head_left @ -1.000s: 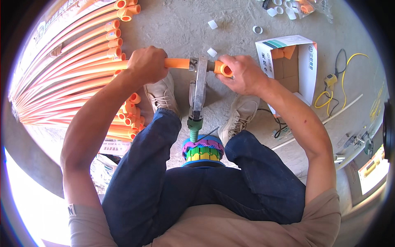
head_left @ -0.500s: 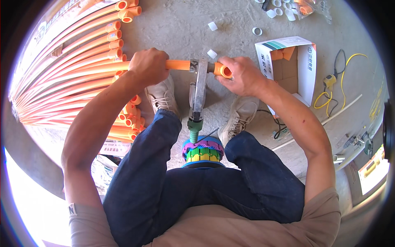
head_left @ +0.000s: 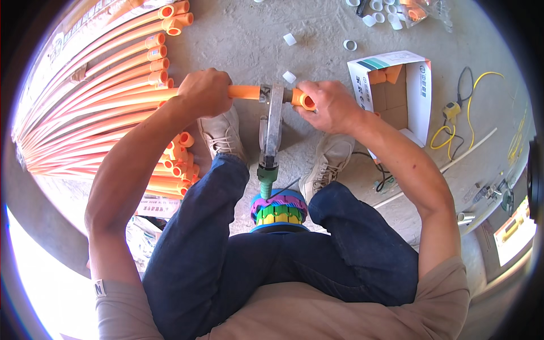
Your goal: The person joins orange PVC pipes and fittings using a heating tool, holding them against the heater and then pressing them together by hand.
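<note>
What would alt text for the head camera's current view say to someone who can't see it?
A person's left hand grips an orange pipe and their right hand an orange fitting, on opposite sides of a green-handled metal tool. More orange pipes fan out at left; an open white box sits at right.

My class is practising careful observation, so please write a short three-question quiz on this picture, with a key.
1. Multiple choice: what does the left hand hold?
a) an orange pipe
b) a yellow cable
c) a white ring
2. True or false: the open cardboard box lies to the right of the person's feet.
3. Fill the gap: the orange fitting is gripped by the ____ hand.

Key:
1. a
2. True
3. right
</note>
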A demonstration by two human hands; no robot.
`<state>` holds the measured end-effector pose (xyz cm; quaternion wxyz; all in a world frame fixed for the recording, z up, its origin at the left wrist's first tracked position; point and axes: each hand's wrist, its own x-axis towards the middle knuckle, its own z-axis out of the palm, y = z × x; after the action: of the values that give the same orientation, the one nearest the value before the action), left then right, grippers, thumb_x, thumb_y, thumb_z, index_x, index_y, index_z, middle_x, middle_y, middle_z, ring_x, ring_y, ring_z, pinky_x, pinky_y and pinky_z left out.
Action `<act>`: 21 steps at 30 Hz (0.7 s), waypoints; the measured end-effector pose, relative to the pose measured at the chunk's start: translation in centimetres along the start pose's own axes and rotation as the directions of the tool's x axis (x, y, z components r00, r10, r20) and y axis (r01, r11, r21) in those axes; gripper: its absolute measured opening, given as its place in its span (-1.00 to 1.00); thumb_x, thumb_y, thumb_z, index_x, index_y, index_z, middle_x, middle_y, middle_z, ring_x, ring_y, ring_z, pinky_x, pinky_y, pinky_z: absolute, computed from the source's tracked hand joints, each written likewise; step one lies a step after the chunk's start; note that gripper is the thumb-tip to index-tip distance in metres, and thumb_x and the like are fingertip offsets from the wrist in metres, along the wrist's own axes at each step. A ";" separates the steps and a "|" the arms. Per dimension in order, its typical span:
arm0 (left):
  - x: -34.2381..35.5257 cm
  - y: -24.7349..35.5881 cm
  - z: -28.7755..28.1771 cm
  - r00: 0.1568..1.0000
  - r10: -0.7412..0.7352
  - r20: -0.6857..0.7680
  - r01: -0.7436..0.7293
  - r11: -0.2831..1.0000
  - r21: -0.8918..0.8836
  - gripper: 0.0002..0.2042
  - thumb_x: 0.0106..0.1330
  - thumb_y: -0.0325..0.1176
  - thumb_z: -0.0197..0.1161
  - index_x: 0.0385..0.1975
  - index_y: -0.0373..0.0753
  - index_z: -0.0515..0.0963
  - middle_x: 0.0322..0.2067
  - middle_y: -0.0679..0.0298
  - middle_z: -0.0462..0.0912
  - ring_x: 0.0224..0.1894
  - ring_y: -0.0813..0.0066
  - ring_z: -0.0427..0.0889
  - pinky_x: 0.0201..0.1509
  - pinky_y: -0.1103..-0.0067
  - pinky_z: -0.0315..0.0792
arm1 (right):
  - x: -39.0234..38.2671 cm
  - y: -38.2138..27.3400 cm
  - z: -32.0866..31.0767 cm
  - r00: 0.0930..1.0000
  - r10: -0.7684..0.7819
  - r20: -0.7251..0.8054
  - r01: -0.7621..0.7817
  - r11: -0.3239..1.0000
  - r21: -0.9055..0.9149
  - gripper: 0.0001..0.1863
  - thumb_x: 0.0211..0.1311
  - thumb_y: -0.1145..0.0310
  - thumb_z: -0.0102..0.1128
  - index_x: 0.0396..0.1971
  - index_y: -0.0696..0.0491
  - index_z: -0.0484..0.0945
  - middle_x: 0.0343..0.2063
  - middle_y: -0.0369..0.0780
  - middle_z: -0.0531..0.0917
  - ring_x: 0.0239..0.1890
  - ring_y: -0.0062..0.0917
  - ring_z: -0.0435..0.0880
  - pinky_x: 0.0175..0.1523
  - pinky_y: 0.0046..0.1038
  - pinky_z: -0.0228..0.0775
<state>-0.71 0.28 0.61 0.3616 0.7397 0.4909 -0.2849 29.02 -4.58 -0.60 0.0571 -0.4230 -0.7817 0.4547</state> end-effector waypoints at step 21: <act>-0.2 0.1 0.5 1.000 0.001 -0.025 0.000 0.999 0.044 -0.77 0.23 -0.21 0.31 -0.28 -0.20 0.75 -0.31 0.01 0.77 -0.20 -0.03 0.78 -0.08 0.19 0.65 | 0.4 -0.3 -0.3 1.000 0.016 0.020 -0.017 1.000 0.007 -0.61 0.16 0.25 0.42 -0.12 0.16 0.56 -0.46 0.03 0.70 -0.37 0.02 0.71 -0.25 -0.07 0.54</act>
<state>-0.73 -0.30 0.50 0.3393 0.7510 0.4888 -0.2863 28.71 -4.11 -0.30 0.0472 -0.4247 -0.7771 0.4621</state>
